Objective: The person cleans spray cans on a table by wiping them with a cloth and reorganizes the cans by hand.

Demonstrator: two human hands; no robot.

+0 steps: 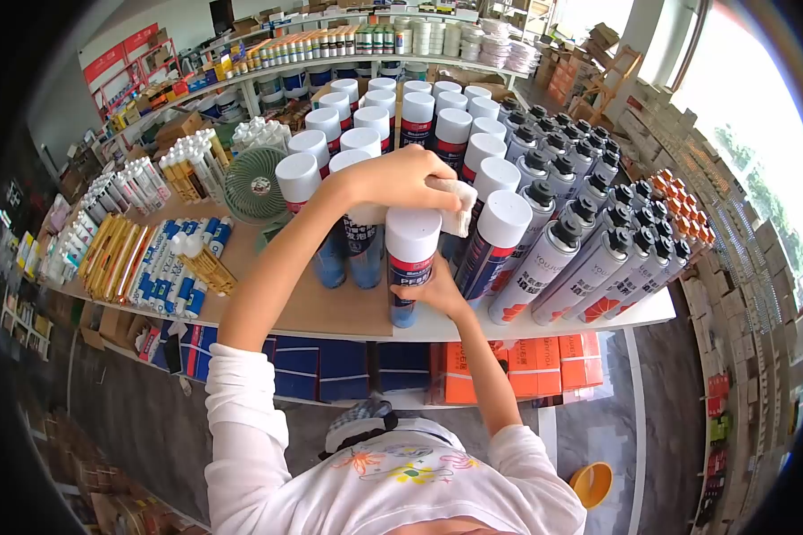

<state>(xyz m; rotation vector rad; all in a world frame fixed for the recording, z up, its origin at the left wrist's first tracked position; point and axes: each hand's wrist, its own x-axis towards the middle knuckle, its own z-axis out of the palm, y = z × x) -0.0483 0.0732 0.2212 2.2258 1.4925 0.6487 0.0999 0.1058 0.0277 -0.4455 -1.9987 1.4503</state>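
Note:
My right hand [434, 287] is wrapped round the lower part of a spray can [411, 264] with a white cap and a dark blue and red label. The can stands upright at the table's front edge. Above and behind its cap, my left hand [401, 178] grips a folded white cloth [459, 203], which hangs beside the neighbouring cans. Close on the right is another white-capped can [492, 245], tilted in this wide view. Rows of similar cans [417, 118] stand behind my hands. Part of the left-hand fingers is hidden.
Silver cans with black tops [539, 272] fill the table's right side. A green fan [260, 185] stands left, beside sealant tubes [183, 267]. Orange boxes [535, 367] and blue boxes [343, 370] sit beneath the table. On the floor is a yellow bucket [591, 484].

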